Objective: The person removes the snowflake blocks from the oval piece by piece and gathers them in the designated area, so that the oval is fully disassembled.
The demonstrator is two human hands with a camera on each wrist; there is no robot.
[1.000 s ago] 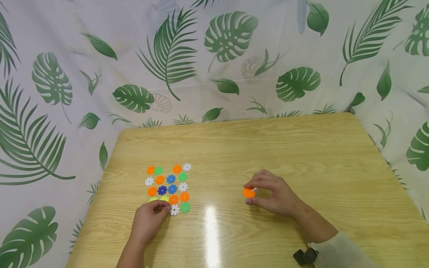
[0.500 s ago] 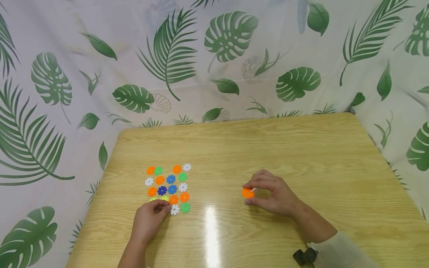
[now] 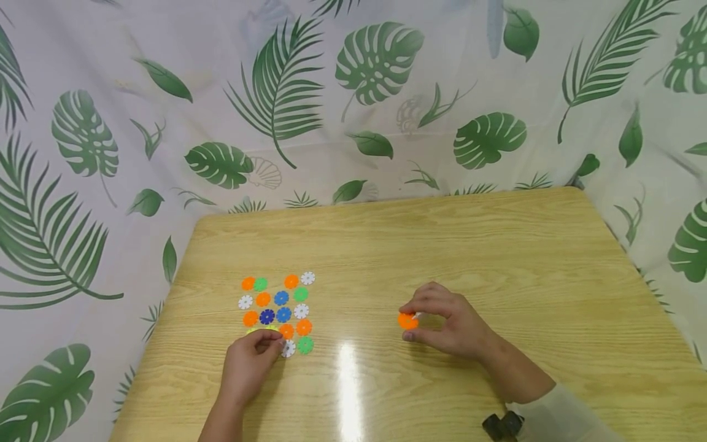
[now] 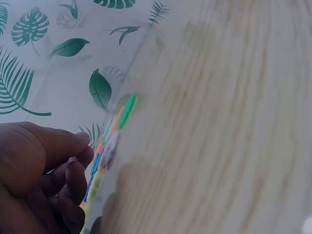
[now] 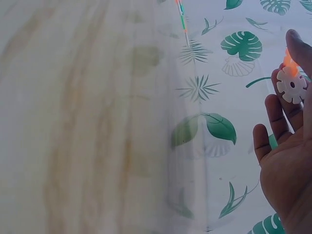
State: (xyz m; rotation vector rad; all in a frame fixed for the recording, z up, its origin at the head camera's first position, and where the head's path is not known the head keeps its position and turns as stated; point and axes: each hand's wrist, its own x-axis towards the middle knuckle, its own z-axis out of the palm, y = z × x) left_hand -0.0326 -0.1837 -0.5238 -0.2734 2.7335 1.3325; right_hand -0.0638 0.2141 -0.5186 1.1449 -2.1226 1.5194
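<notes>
On the wooden table's left half lie several flat notched plastic discs, among them a dark blue disc [image 3: 267, 317], a green disc [image 3: 305, 345] and a white disc [image 3: 288, 348]. My left hand [image 3: 247, 365] hovers at their near side, thumb and fingers loosely curled. Its fingertips overlap the white disc in the head view, and no piece shows between them in the left wrist view. Over the table's middle right, my right hand [image 3: 450, 322] pinches an orange notched disc [image 3: 407, 321] between thumb and fingers. A white notched disc [image 5: 292, 85] sits against the orange one in the right wrist view.
The wooden table [image 3: 386, 245] reaches back to a white cloth [image 3: 326, 110] printed with green leaves, which also hangs at both sides. Glare streaks the table's front middle. A small black device [image 3: 502, 425] sits by the right sleeve's cuff.
The right hand keeps its pinch on the orange disc, which has shifted very slightly left. The left hand has edged right, its fingertips now covering more of the white disc. The discs lie unmoved.
</notes>
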